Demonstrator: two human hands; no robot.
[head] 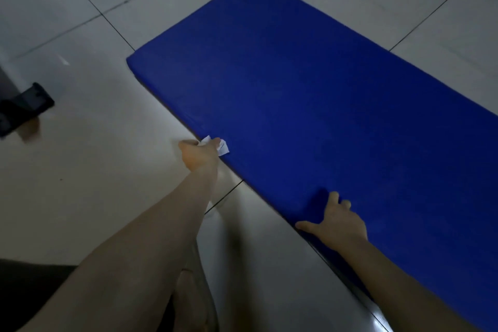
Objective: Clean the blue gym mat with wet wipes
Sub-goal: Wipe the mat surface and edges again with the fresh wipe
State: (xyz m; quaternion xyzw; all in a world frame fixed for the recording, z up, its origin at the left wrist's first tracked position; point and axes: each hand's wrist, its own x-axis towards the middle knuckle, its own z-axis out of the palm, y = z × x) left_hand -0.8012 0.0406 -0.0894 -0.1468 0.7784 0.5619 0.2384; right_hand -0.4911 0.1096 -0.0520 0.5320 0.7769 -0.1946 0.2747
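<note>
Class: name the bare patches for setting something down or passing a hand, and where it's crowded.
Free: blue gym mat beyond both hands; pale tiled floor between the black object and left hand. Crowded: the mat's near edge, where the left hand grips a white wet wipe and the right hand rests.

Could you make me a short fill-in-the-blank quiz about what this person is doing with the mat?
1. The mat is ___ in colour.
2. The left hand holds a white ___.
3. The right hand rests on the ___.
4. The mat lies on a ___ floor.
Missing words: blue; wipe; mat; tiled.
</note>
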